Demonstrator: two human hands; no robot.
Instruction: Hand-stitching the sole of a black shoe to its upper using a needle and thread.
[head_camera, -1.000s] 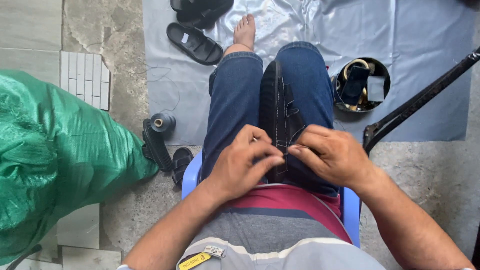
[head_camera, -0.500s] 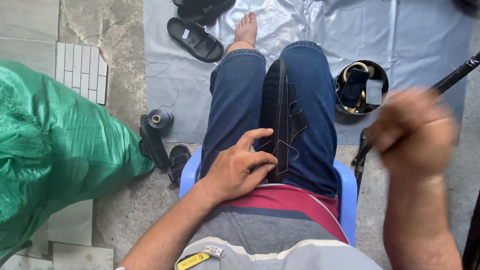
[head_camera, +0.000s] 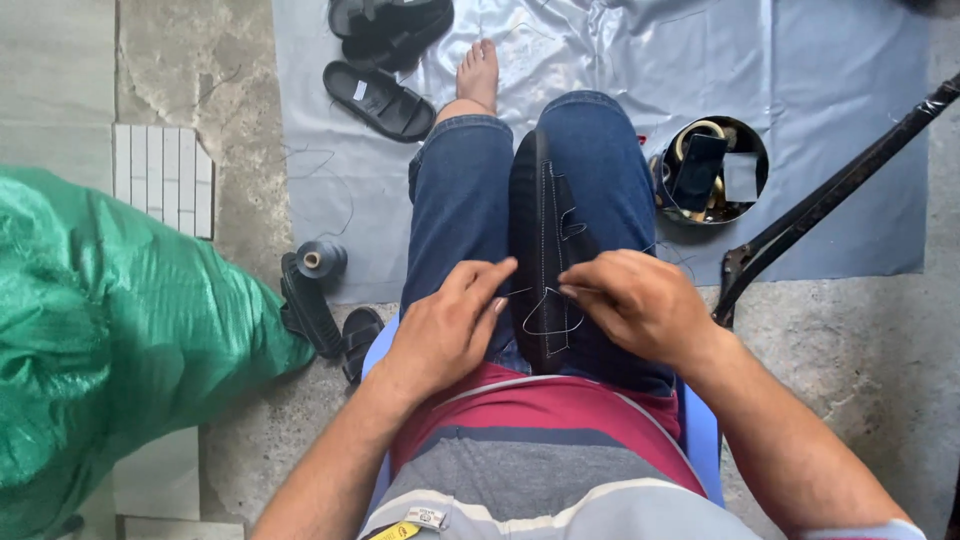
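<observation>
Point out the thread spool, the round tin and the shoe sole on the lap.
thread spool (head_camera: 322, 258), head view, on its top end.
round tin (head_camera: 665, 192), head view, on its left rim.
shoe sole (head_camera: 542, 230), head view, on its stitched edge.

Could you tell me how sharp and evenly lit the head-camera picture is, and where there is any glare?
Head view: soft, even daylight with faint shadows; both hands, left hand and right hand, and the black sandal look sharp; glare whitens the crinkled plastic sheet; edges bend slightly from the wide lens.

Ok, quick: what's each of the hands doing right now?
Left hand: fingers resting on the dark shoe clamped between the knees, steadying it.
Right hand: fingertips pinched on the thread.
</observation>
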